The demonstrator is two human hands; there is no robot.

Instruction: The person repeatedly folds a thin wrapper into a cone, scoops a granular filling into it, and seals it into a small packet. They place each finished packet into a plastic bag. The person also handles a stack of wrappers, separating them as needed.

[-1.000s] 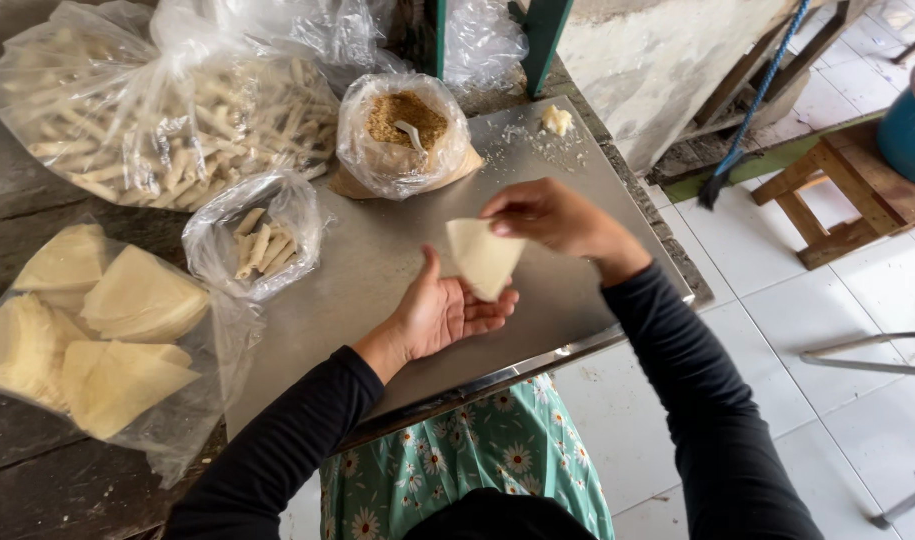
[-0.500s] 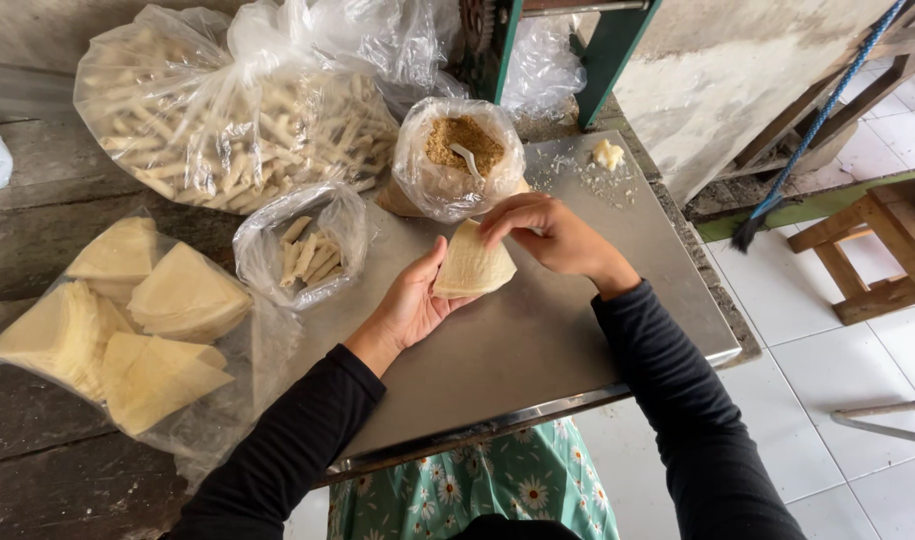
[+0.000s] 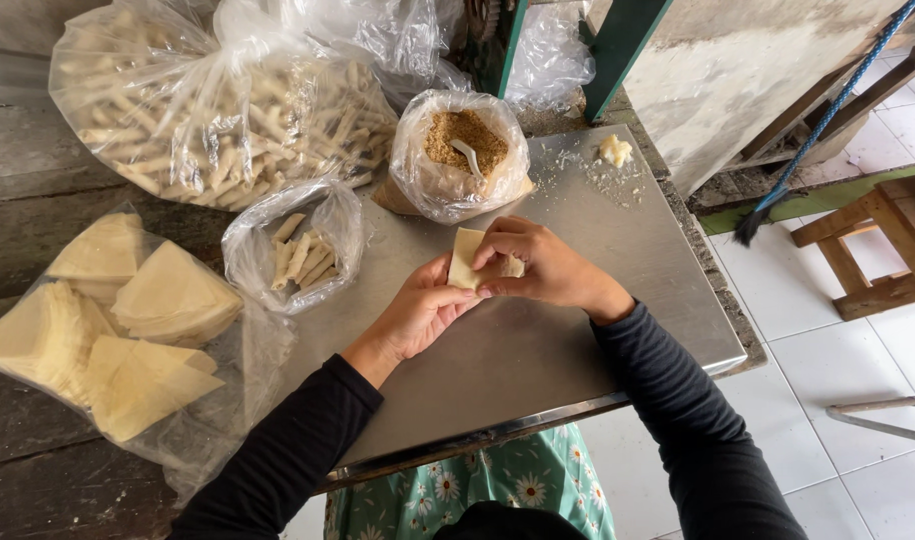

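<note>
My left hand [image 3: 417,312] and my right hand [image 3: 539,264] meet over the steel table [image 3: 537,350], both holding a pale thin pastry wrapper [image 3: 466,256] that is partly folded between the fingers. Just beyond the hands stands an open plastic bag of brown crumbly filling [image 3: 464,140] with a white spoon [image 3: 470,157] in it. To the left of my left hand a small plastic bag [image 3: 295,245] holds a few rolled pastry sticks.
A big bag of rolled sticks [image 3: 217,120] lies at the back left. A bag of stacked triangular wrappers [image 3: 117,320] sits on the wooden bench at left. A lump of dough [image 3: 614,150] and crumbs lie at the table's far corner. Wooden stool [image 3: 877,250] on the tiled floor at right.
The wrapper, held up by my right hand a second ago, has come down into both hands and is now being folded near the filling bag. The camera view has shifted slightly.
</note>
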